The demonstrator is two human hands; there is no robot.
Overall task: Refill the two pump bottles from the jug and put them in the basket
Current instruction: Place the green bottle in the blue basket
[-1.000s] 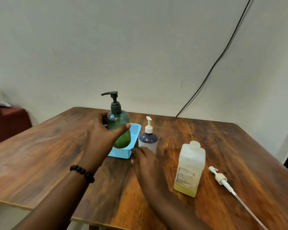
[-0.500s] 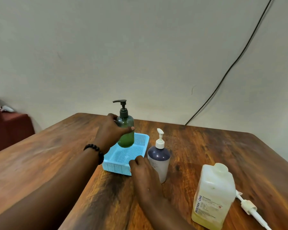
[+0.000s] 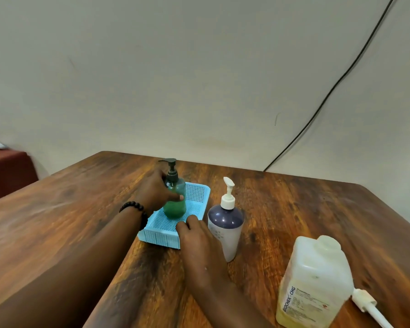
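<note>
My left hand [image 3: 155, 192] grips the green pump bottle [image 3: 175, 204], which stands upright inside the light blue basket [image 3: 194, 194] with green liquid in it. My right hand [image 3: 200, 242] rests on the basket's near right corner, fingers on its rim. The dark blue and white pump bottle [image 3: 225, 229] stands on the table just right of the basket, touching my right hand's side. The translucent jug [image 3: 314, 282], with yellowish liquid at its bottom, stands capless at the front right.
A white pump with a long tube [image 3: 369, 308] lies on the wooden table [image 3: 57, 221] beside the jug. A black cable [image 3: 329, 93] runs down the wall behind. A dark red piece of furniture [image 3: 7, 174] stands at the far left.
My left hand has lowered the green bottle into the basket. My view has moved closer and to the left, so the jug sits nearer the right corner.
</note>
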